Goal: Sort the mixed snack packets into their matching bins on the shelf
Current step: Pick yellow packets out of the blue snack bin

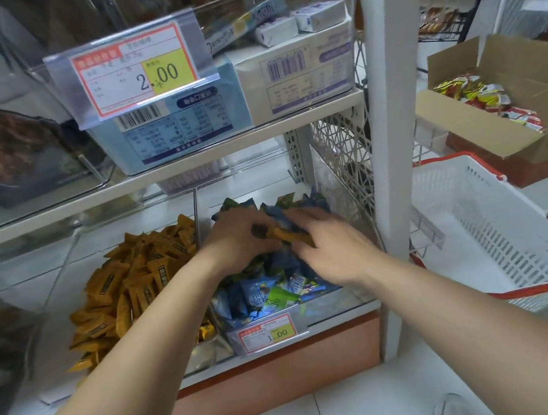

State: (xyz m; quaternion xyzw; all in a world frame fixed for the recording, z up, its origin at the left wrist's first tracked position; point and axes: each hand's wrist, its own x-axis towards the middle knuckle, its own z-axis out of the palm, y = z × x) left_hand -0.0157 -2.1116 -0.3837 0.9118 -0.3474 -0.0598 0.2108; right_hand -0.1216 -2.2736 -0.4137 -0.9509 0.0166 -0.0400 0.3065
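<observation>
Two clear bins sit side by side on the lowest shelf. The left bin (73,244) holds a heap of orange packets (127,287). The right bin (340,199) holds blue and green packets (269,294). Both my hands are inside the right bin, above the blue packets. My left hand (235,243) grips several orange packets (286,235) in curled fingers. My right hand (333,248) lies just to the right of them, fingers spread and touching the orange packets and the pile beneath.
A white upright post (390,124) stands right of the bins. Beyond it a white basket with red handles (495,225) rests on the floor, and a cardboard box (484,133) of red and yellow packets sits behind. Boxed goods and a price tag (135,69) fill the shelf above.
</observation>
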